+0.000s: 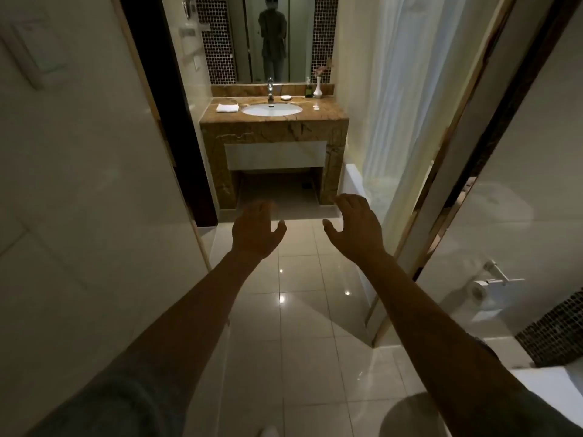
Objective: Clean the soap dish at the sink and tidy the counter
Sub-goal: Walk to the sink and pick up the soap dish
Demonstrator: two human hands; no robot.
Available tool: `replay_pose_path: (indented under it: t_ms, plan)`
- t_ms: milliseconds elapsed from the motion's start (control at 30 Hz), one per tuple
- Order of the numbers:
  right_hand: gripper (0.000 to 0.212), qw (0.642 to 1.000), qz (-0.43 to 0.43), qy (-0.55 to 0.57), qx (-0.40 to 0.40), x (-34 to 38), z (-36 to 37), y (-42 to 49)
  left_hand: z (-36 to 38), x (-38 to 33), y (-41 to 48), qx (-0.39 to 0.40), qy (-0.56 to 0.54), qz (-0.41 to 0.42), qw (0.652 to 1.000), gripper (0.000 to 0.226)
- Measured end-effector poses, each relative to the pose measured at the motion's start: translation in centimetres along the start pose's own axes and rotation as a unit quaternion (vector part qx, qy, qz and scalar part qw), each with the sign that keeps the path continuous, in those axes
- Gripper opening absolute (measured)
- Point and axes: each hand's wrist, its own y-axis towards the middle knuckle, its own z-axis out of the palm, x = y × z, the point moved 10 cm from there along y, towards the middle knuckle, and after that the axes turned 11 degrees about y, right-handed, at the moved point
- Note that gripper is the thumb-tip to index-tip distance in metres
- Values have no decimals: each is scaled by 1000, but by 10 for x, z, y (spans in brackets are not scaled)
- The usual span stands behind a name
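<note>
Tiled floor (299,279) lies open between empty hands and counter (274,121).

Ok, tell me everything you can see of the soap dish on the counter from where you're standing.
The soap dish is a small, pale, shallow oval, far off and too small to show material or contents. It lies flat on the brown marble counter, at the back, just right of the chrome faucet and behind the white basin. A dark bottle and white vase stand further right, apart from it. Nothing touches it but the counter; both hands are well short of it.
</note>
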Motion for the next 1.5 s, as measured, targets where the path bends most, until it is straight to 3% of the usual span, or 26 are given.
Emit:
replay_pose_path:
  t_ms: [867, 1233, 1500]
  plan:
    - [53, 999, 33, 4, -23, -97, 126, 292, 143, 106, 293, 11, -41, -5, 999, 41]
    - [49, 998, -16, 30, -49, -163, 177, 455, 211, 124, 450, 19, -9, -11, 1000, 41]
    - [48, 998, -44, 24, -24, -209, 203, 569, 255, 124, 561, 10, -11, -36, 999, 39]
